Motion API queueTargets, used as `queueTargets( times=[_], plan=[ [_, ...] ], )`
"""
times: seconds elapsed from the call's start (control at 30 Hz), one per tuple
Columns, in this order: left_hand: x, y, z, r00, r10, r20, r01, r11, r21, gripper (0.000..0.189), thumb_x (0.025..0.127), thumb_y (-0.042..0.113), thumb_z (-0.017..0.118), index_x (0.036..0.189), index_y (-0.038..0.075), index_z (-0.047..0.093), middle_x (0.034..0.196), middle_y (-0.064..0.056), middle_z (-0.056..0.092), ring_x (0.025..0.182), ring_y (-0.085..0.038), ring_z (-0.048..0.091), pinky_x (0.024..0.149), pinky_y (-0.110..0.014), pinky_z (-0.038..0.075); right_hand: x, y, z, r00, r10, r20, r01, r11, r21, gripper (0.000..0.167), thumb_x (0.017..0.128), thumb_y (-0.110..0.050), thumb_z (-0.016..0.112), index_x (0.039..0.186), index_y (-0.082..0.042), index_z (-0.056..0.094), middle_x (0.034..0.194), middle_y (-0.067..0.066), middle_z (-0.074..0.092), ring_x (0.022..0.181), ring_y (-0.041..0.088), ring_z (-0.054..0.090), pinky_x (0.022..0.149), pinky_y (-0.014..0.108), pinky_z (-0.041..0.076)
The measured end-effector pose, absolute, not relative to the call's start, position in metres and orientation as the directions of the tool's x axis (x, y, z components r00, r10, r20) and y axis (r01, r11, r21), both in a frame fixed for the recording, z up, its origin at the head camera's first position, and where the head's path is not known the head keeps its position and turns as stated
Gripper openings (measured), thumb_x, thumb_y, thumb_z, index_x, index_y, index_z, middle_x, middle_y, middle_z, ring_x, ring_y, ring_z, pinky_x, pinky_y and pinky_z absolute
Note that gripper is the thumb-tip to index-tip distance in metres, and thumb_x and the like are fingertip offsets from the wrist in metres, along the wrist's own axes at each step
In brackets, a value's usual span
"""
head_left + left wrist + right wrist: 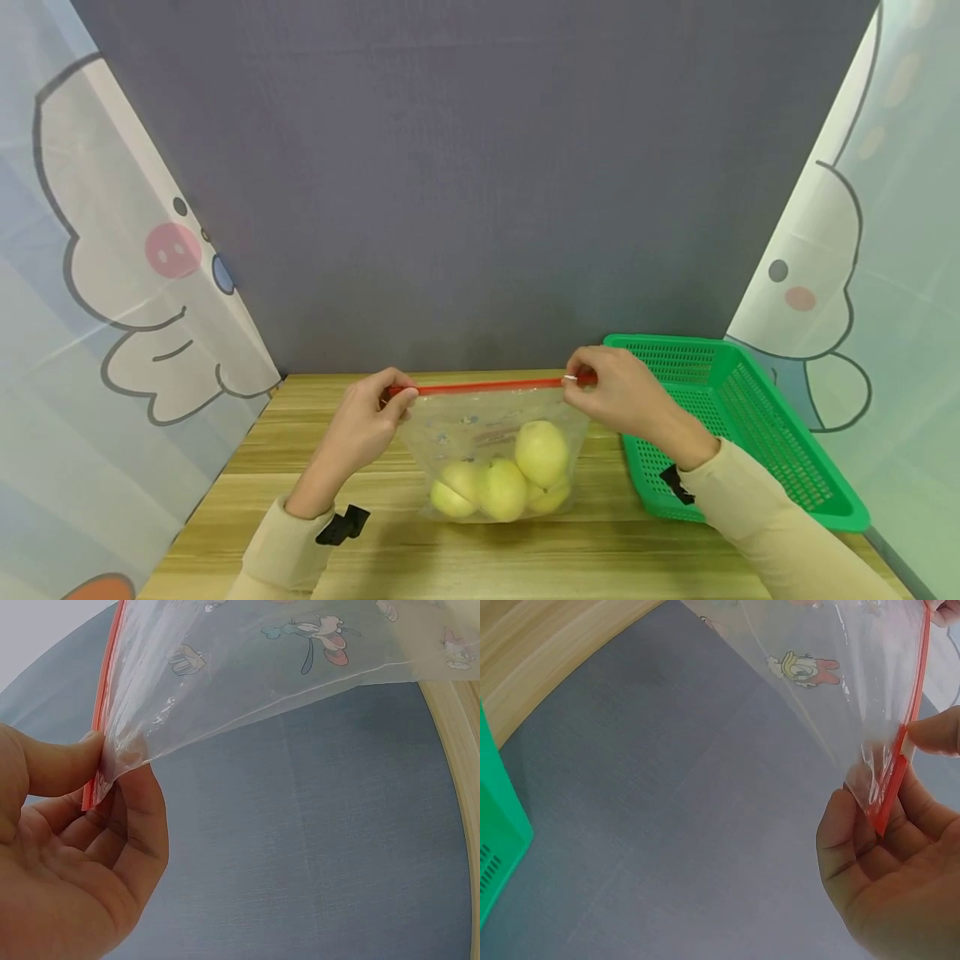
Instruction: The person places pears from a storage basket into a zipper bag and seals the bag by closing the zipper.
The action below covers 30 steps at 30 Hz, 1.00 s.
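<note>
A clear zip bag (468,429) with small cartoon prints hangs upright between my hands, with several yellow-green, apple-like fruits (542,452) in its lower part. Along its top runs a red zip strip (487,387). My left hand (367,425) pinches the strip's left end between thumb and fingers. At the other end, my right hand (618,392) pinches the strip, its thumb at a small white slider (907,744). The left wrist view shows the bag's corner (124,761) between thumb and curled fingers. Whether the bag's base touches the table is hard to tell.
A green plastic basket (787,433) with slotted walls stands on the wooden table (420,567) at the right, partly behind my right forearm. A dark grey panel (480,183) rises behind the table. Cartoon-printed curtains (112,208) hang on both sides.
</note>
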<state>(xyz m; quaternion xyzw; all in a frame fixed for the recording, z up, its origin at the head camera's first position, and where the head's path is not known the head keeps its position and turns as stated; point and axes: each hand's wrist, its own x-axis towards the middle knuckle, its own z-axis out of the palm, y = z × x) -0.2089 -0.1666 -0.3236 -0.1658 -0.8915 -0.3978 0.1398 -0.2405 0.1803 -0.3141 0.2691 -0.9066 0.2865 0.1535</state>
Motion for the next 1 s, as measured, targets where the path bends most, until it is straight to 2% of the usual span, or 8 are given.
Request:
queueTargets(
  times=[0.4, 0.63, 1.0],
  plan=[
    [-0.21, -0.166, -0.324, -0.905, 0.179, 0.386, 0.407, 0.629, 0.663, 0.01, 0.103, 0.014, 0.062, 0.1, 0.01, 0.071, 0.077, 0.0, 0.062, 0.067, -0.014, 0.059, 0.055, -0.029, 0.047, -0.241, 0.189, -0.315, -0.823, -0.377, 0.425, -0.552, 0.71, -0.438, 0.009, 0.091, -0.013, 0.063, 0.092, -0.017, 0.071, 0.086, -0.007, 0.066, 0.075, 0.009, 0.056, 0.069, 0.032, 0.051],
    [-0.21, -0.168, -0.324, -0.906, 0.18, 0.383, 0.405, 0.632, 0.661, 0.01, 0.103, 0.012, 0.061, 0.1, 0.01, 0.07, 0.077, 0.0, 0.062, 0.066, -0.016, 0.058, 0.053, -0.029, 0.047, -0.241, 0.195, -0.315, -0.816, -0.375, 0.44, -0.557, 0.712, -0.427, 0.008, 0.089, -0.012, 0.064, 0.09, -0.016, 0.07, 0.082, -0.007, 0.063, 0.07, 0.01, 0.053, 0.064, 0.03, 0.048],
    [-0.209, -0.168, -0.325, -0.901, 0.185, 0.392, 0.414, 0.634, 0.653, 0.009, 0.102, 0.011, 0.062, 0.1, 0.011, 0.07, 0.076, 0.001, 0.061, 0.064, -0.016, 0.057, 0.053, -0.029, 0.046, -0.239, 0.202, -0.314, -0.817, -0.364, 0.448, -0.554, 0.712, -0.432, 0.006, 0.089, -0.011, 0.065, 0.09, -0.015, 0.07, 0.079, -0.009, 0.062, 0.07, 0.01, 0.055, 0.063, 0.028, 0.05]
  ],
)
